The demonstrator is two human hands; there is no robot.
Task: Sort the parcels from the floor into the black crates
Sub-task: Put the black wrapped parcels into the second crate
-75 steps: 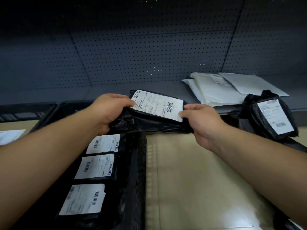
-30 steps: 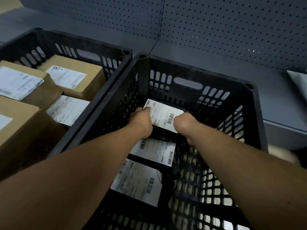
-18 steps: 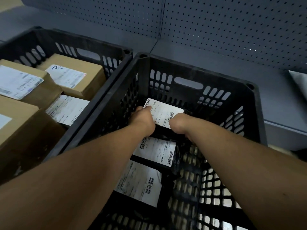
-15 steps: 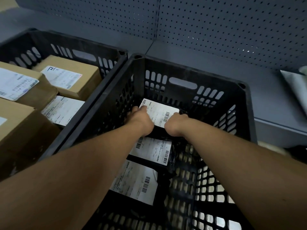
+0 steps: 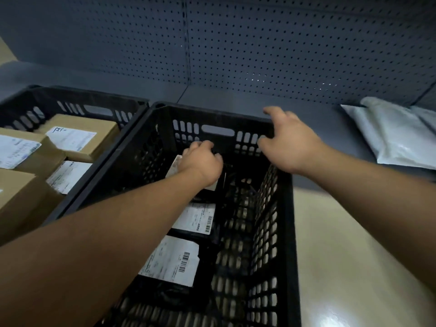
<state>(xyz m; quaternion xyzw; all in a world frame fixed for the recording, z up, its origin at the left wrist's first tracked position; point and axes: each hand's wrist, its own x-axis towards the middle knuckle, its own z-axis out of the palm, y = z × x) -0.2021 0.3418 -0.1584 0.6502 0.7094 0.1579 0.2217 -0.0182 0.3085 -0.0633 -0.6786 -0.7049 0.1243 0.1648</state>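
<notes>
Left hand [image 5: 200,162] fingers curled, resting on labelled parcel [image 5: 175,167] at far end of right black crate [image 5: 286,208], grip indeterminate, right hand [image 5: 286,142] fingers spread wide, empty, above crate's far right corner.

Parcel labels [image 5: 173,260] show barcodes; print unreadable.

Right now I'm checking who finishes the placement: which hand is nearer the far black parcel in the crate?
Left. The left hand rests on the parcel; the right hand is above the crate rim.
</notes>
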